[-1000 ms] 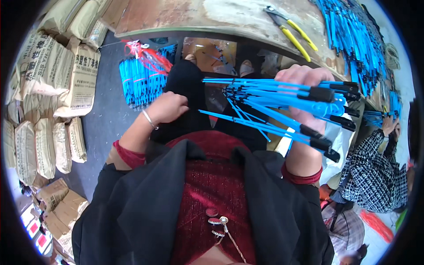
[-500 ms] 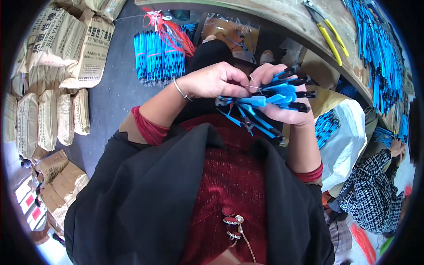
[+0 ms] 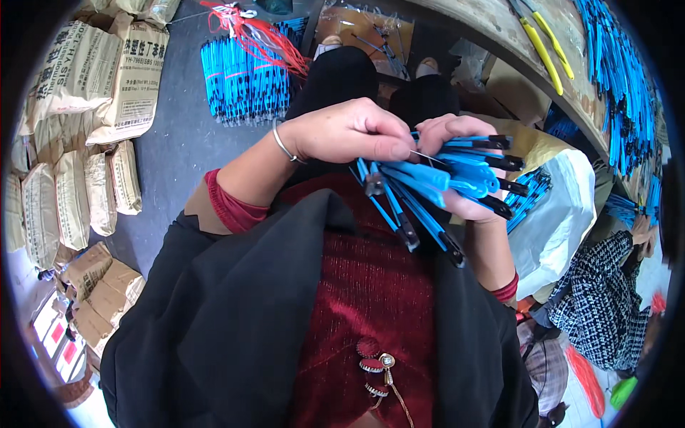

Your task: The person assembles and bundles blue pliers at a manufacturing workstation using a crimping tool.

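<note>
My right hand [image 3: 467,130] is closed round a fanned bundle of slim blue strips with black ends [image 3: 471,175]; some point right, others hang down and splay toward my lap. My left hand [image 3: 357,132] is closed at the bundle's left side, thumb and forefinger pinched together. A thin pale wire or thread [image 3: 426,156] runs from that pinch across the blue strips. Where it goes among the strips is hidden, and so are most of the right hand's fingertips. Both hands nearly touch, above my lap.
Tied stacks of similar blue strips [image 3: 246,85] lie on the dark surface at left, with red cords [image 3: 260,36] above. Yellow-handled pliers [image 3: 546,53] rest on the wooden table at right, near a blue pile [image 3: 621,85]. A white sack [image 3: 553,221] stands beside my right arm; another person [image 3: 599,299] works beyond.
The bundle has turned and fanned out, its lower strips now hanging further down and right. My left hand stays pinched on the thin line; the whole view has shifted slightly.
</note>
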Demonstrator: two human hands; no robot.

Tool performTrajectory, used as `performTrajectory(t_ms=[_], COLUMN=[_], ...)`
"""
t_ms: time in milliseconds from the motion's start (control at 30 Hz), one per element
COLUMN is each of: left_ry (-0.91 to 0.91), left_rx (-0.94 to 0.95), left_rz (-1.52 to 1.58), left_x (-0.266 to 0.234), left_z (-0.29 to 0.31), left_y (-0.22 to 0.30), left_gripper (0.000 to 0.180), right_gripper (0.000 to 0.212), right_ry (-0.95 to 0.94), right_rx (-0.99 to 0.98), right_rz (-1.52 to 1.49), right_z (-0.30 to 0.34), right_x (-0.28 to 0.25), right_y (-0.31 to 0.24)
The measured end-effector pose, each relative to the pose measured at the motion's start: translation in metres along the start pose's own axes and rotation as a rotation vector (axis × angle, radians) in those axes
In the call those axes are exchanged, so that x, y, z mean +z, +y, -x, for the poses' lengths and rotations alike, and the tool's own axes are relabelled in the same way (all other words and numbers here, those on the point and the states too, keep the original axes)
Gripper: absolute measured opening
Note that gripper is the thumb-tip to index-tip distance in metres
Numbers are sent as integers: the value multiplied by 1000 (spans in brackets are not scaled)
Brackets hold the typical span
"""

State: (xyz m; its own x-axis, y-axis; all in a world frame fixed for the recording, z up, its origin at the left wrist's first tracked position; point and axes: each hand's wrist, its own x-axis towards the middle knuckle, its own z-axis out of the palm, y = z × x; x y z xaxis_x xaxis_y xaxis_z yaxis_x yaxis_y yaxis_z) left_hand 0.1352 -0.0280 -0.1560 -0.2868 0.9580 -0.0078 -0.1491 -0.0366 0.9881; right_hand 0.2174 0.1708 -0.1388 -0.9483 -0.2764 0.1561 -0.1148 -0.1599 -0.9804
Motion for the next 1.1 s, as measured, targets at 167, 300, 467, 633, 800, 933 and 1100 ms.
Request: performTrajectory(t_ms=[167, 300, 467, 633, 800, 933, 1100], left_ry=[46, 14, 92, 185, 103, 208, 373], left_rx=[157, 157, 112, 176, 385, 472, 254], left_rz=[114, 16, 167, 64, -101, -323, -364], left_x=[4, 1, 7, -4, -7, -2, 2], left_z=[3, 7, 8, -9, -2, 0, 0], left_y=[-5, -2, 1, 17, 9, 7, 10], left_gripper=[60, 75, 62, 62, 68, 75, 62], right_gripper=[42, 29, 27, 31, 43, 51, 59], right_ry=[-118, -137, -241, -189, -108, 27, 294], right_rx=[-127, -118, -137, -446, -340, -240, -131], right_rz=[-25, -12, -62, 276, 340, 463, 456], right_z=[-5, -7, -15, -40, -34, -22, -22], right_x=[-13, -8, -18, -21, -23, -11, 19], right_y=[0, -4, -7, -17, -15, -4, 12])
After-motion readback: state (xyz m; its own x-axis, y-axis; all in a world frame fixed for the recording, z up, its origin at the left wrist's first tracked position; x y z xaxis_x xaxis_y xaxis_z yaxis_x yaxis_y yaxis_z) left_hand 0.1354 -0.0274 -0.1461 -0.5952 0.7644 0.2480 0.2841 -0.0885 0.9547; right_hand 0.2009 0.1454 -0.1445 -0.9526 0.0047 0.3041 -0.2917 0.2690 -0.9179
